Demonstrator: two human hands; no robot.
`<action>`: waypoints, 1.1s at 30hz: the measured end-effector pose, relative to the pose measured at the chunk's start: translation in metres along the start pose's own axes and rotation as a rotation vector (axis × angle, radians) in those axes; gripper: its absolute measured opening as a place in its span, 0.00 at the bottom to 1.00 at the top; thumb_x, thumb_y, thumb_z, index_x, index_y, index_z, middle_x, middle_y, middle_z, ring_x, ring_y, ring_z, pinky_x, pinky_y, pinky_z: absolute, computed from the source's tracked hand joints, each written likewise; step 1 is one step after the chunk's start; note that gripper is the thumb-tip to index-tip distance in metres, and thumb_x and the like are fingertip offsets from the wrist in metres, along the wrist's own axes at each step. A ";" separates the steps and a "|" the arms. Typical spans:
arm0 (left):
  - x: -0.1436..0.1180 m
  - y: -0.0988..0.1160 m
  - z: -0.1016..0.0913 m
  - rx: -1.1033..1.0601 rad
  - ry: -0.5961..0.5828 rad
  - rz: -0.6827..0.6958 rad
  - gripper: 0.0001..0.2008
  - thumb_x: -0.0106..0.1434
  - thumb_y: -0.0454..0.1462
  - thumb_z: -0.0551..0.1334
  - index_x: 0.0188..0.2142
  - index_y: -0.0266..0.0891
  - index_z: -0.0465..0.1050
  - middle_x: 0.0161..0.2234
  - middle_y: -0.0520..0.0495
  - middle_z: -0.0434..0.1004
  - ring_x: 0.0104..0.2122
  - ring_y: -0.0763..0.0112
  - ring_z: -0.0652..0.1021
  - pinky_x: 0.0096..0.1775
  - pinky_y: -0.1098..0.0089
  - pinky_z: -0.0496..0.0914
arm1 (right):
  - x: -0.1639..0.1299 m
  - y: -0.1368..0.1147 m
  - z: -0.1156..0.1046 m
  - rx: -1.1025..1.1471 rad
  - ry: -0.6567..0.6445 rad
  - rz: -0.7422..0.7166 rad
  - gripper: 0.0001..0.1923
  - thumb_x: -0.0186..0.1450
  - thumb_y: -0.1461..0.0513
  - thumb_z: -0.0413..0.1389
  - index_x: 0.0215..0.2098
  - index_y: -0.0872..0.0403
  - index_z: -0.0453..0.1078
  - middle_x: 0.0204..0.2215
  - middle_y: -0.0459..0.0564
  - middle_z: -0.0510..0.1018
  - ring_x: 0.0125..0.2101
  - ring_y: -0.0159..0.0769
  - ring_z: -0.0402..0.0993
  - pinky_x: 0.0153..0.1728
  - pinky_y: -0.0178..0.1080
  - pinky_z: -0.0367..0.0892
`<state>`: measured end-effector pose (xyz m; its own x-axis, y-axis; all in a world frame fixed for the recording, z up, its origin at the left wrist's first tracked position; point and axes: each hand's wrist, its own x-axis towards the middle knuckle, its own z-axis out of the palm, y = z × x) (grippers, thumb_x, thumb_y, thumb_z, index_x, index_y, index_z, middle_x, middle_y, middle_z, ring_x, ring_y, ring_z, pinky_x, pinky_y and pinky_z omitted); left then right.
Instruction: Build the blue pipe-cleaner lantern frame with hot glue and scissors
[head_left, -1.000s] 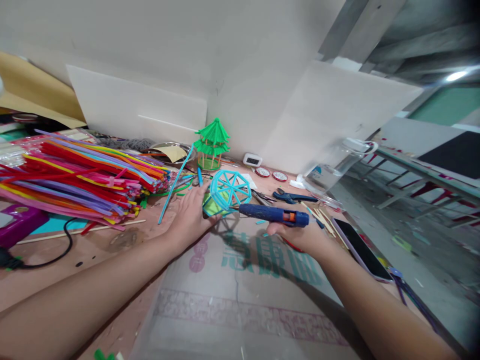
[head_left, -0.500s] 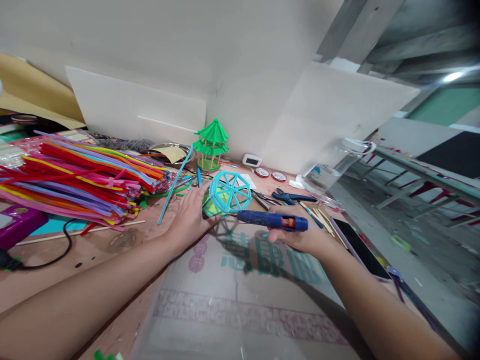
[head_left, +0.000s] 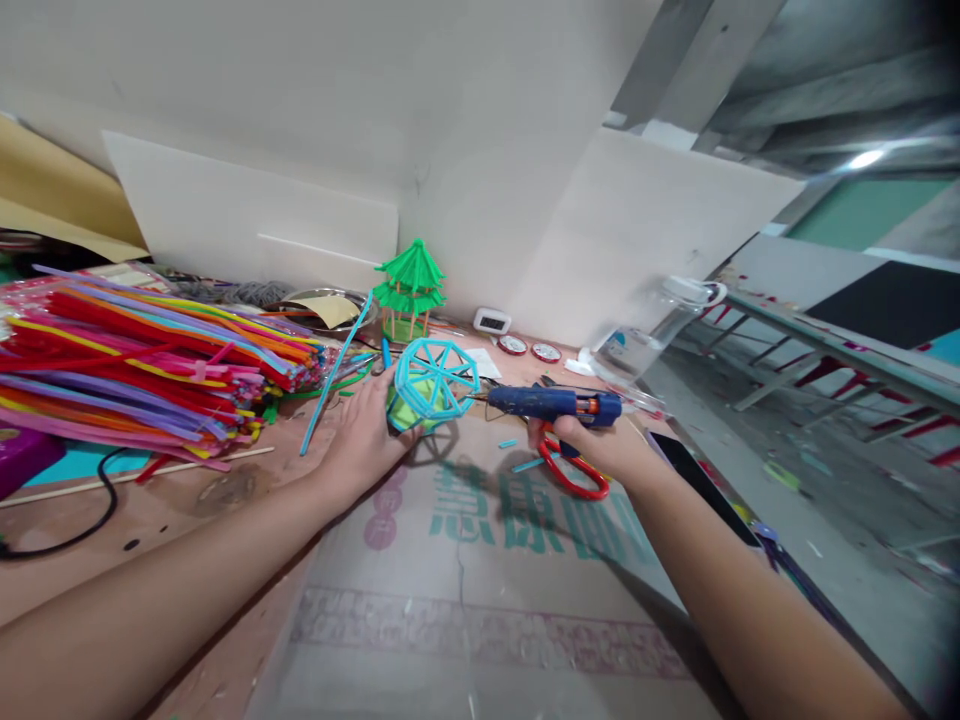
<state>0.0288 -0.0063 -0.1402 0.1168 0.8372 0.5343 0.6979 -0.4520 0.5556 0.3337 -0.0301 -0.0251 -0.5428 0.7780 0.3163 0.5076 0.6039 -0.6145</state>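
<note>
turquoise frame (head_left: 435, 378) is pinched at its left edge by left hand (head_left: 365, 435), just in front of green pagoda (head_left: 409, 285). glue gun (head_left: 553, 403) is gripped in closed right hand (head_left: 600, 455), nozzle touching frame's right side; red scissors (head_left: 571, 474) lie under it.

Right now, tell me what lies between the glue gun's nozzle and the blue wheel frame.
Head view: only a short bare gap separates the glue gun from the blue wheel frame; nothing lies between.

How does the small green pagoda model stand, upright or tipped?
Upright: the green pagoda model stands on its base, its roof peak pointing straight up.
</note>
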 end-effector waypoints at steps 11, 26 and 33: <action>0.000 0.001 0.001 0.062 0.011 0.001 0.40 0.61 0.46 0.69 0.67 0.34 0.58 0.59 0.29 0.72 0.60 0.40 0.73 0.58 0.44 0.70 | 0.000 -0.011 0.006 -0.128 0.041 0.163 0.23 0.65 0.45 0.55 0.22 0.52 0.69 0.21 0.49 0.77 0.24 0.37 0.73 0.29 0.38 0.71; -0.001 -0.002 0.001 0.040 0.017 0.008 0.41 0.61 0.45 0.70 0.69 0.38 0.56 0.59 0.32 0.72 0.60 0.42 0.73 0.59 0.45 0.70 | -0.001 -0.015 0.009 -0.181 0.167 0.219 0.14 0.60 0.49 0.65 0.33 0.51 0.77 0.31 0.50 0.86 0.36 0.50 0.84 0.36 0.43 0.80; -0.002 -0.002 0.001 0.029 0.019 0.005 0.42 0.62 0.46 0.70 0.70 0.39 0.54 0.60 0.33 0.71 0.60 0.43 0.72 0.60 0.45 0.69 | -0.001 -0.015 0.011 -0.218 0.172 0.242 0.13 0.60 0.51 0.66 0.35 0.50 0.80 0.34 0.50 0.87 0.38 0.51 0.85 0.37 0.44 0.81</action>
<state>0.0283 -0.0068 -0.1431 0.1073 0.8286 0.5494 0.7178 -0.4470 0.5339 0.3194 -0.0424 -0.0240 -0.2789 0.9093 0.3090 0.7484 0.4074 -0.5233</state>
